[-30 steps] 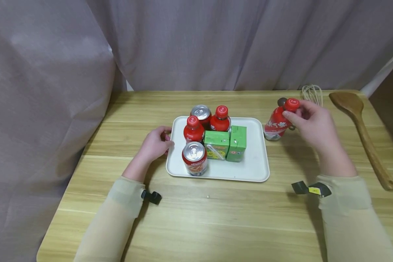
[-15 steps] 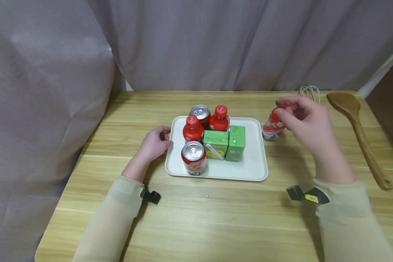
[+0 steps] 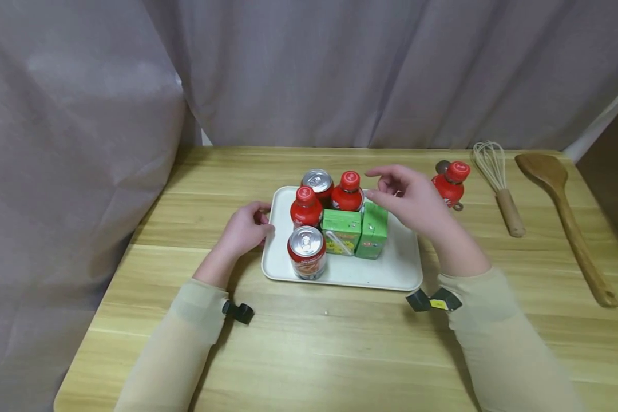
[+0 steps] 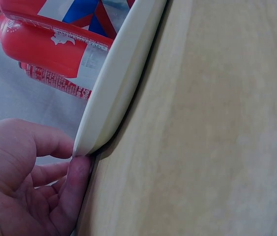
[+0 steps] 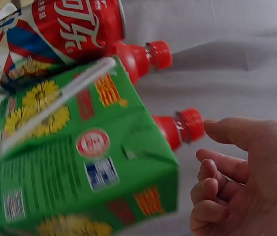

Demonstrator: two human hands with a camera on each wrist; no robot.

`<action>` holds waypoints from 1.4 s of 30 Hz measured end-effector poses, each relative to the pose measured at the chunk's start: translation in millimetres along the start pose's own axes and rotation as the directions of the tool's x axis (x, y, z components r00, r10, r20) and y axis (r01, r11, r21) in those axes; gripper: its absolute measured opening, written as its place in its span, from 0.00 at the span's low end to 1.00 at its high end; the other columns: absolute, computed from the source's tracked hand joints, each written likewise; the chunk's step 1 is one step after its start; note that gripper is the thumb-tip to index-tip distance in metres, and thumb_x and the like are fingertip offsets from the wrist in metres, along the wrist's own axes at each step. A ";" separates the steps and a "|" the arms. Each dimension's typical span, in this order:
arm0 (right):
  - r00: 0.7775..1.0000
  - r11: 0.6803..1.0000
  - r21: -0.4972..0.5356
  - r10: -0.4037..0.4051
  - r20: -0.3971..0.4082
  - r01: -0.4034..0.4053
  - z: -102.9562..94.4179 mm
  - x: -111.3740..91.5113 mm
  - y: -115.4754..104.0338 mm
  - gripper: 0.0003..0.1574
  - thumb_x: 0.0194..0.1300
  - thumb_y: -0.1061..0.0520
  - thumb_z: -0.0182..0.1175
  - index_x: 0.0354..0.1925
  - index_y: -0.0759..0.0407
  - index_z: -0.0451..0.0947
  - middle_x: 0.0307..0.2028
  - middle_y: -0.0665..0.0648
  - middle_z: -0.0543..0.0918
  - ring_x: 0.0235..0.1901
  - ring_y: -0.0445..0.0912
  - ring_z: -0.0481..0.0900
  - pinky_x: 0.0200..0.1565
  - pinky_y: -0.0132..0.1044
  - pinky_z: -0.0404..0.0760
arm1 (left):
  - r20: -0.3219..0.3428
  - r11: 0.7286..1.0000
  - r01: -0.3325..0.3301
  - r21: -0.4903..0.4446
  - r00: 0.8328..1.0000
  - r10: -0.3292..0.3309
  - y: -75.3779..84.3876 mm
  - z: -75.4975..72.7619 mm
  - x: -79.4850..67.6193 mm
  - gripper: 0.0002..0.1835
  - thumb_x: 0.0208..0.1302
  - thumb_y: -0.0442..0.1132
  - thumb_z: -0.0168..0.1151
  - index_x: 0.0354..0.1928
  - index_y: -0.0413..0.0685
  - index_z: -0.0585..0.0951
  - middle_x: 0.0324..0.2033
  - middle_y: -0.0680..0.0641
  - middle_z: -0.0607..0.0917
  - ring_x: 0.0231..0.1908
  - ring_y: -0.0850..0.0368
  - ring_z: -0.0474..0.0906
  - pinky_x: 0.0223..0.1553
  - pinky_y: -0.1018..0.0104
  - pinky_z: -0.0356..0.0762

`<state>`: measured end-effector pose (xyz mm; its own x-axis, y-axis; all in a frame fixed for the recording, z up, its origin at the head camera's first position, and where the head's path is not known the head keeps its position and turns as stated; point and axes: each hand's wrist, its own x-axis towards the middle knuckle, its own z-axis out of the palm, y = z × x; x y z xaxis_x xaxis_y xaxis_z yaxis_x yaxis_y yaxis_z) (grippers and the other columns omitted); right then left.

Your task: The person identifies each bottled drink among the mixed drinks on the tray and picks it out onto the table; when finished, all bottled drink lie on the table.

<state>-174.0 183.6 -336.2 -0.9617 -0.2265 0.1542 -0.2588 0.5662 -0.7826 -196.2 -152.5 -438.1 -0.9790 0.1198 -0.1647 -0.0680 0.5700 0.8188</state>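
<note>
My left hand (image 3: 245,229) pinches the left rim of the white tray (image 3: 396,269) between thumb and finger; the left wrist view shows its fingertips at the tray corner. On the tray stand a front soda can (image 3: 306,252), a rear soda can (image 3: 317,182), two red-capped bottles (image 3: 305,209) and two green drink cartons (image 3: 373,234). Holding nothing, my right hand (image 3: 412,200) hovers over the tray's back right, its thumb and forefinger apart beside the rear red bottle (image 3: 347,194). Another red bottle (image 3: 449,186) stands on the table right of the tray, its base hidden by my hand.
A whisk (image 3: 502,189) and a wooden spatula (image 3: 566,200) lie on the right side of the table. Behind the lone bottle a dark round utensil end (image 3: 442,166) shows. A grey curtain (image 3: 314,74) hangs along the table's back edge.
My right hand has let go of the bottle beside the tray and moved left to the tray's bottles, uncovering the whisk handle. My left hand stays at the tray rim.
</note>
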 end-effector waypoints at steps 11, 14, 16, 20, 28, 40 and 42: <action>0.999 0.998 -0.060 0.018 0.051 -0.015 27.0 16.6 -8.4 0.22 0.67 0.57 0.67 0.58 0.61 0.80 0.42 0.61 0.74 0.40 0.52 0.70 0.38 0.41 0.71 | -0.009 1.000 -0.009 0.004 1.000 0.009 -4.5 0.0 2.8 0.28 0.63 0.29 0.64 0.67 0.39 0.75 0.38 0.42 0.79 0.28 0.51 0.80 0.27 0.62 0.87; 0.998 0.998 -0.054 0.018 0.056 -0.015 27.9 17.5 -8.3 0.21 0.68 0.57 0.67 0.57 0.61 0.80 0.40 0.59 0.74 0.40 0.52 0.70 0.38 0.41 0.71 | -0.015 1.000 -0.013 0.014 1.000 0.013 -4.7 0.5 3.3 0.28 0.62 0.30 0.64 0.66 0.39 0.75 0.38 0.42 0.79 0.28 0.51 0.79 0.26 0.62 0.86; 0.998 0.999 -0.051 0.020 0.063 -0.017 28.1 17.8 -7.7 0.21 0.68 0.57 0.66 0.58 0.61 0.80 0.40 0.59 0.74 0.40 0.52 0.70 0.38 0.41 0.71 | -0.020 1.000 -0.014 0.020 1.000 0.015 -5.0 0.8 3.4 0.28 0.62 0.29 0.64 0.66 0.39 0.75 0.38 0.43 0.79 0.28 0.51 0.79 0.26 0.62 0.86; 0.998 0.999 -0.048 0.023 0.060 -0.021 29.7 18.5 -6.2 0.21 0.68 0.57 0.66 0.58 0.61 0.80 0.39 0.59 0.73 0.40 0.52 0.70 0.38 0.42 0.71 | -0.017 1.000 -0.015 0.021 1.000 0.016 -4.6 0.3 2.9 0.28 0.62 0.29 0.63 0.66 0.39 0.75 0.38 0.42 0.80 0.28 0.52 0.79 0.26 0.62 0.86; 1.000 1.000 -0.004 0.016 0.007 -0.016 37.6 15.8 -0.2 0.19 0.69 0.57 0.64 0.56 0.60 0.80 0.34 0.58 0.72 0.36 0.52 0.70 0.35 0.39 0.69 | -0.027 1.000 -0.015 0.021 1.000 0.016 -3.1 1.5 1.7 0.28 0.62 0.29 0.64 0.66 0.39 0.75 0.38 0.42 0.79 0.27 0.52 0.79 0.25 0.63 0.86; 0.998 0.999 0.008 0.048 -0.048 -0.048 40.7 14.1 2.5 0.21 0.68 0.57 0.65 0.59 0.58 0.80 0.34 0.58 0.73 0.35 0.51 0.71 0.35 0.36 0.70 | -0.019 1.000 -0.017 0.023 1.000 0.018 -1.4 0.7 1.5 0.29 0.62 0.30 0.64 0.67 0.39 0.75 0.38 0.43 0.80 0.27 0.52 0.79 0.26 0.63 0.86; 0.998 0.999 0.007 0.049 -0.046 -0.049 40.1 13.5 0.0 0.22 0.68 0.56 0.66 0.59 0.58 0.80 0.34 0.58 0.74 0.35 0.51 0.71 0.34 0.36 0.70 | -0.023 1.000 -0.018 0.022 1.000 0.018 -1.3 0.6 0.9 0.29 0.62 0.29 0.64 0.66 0.38 0.75 0.38 0.42 0.80 0.27 0.52 0.79 0.26 0.62 0.86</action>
<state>-183.4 148.8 -358.2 -0.9765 -0.1615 0.1429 -0.2105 0.5707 -0.7937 -196.8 -152.6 -439.7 -0.9843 0.1113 -0.1371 -0.0465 0.5856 0.8092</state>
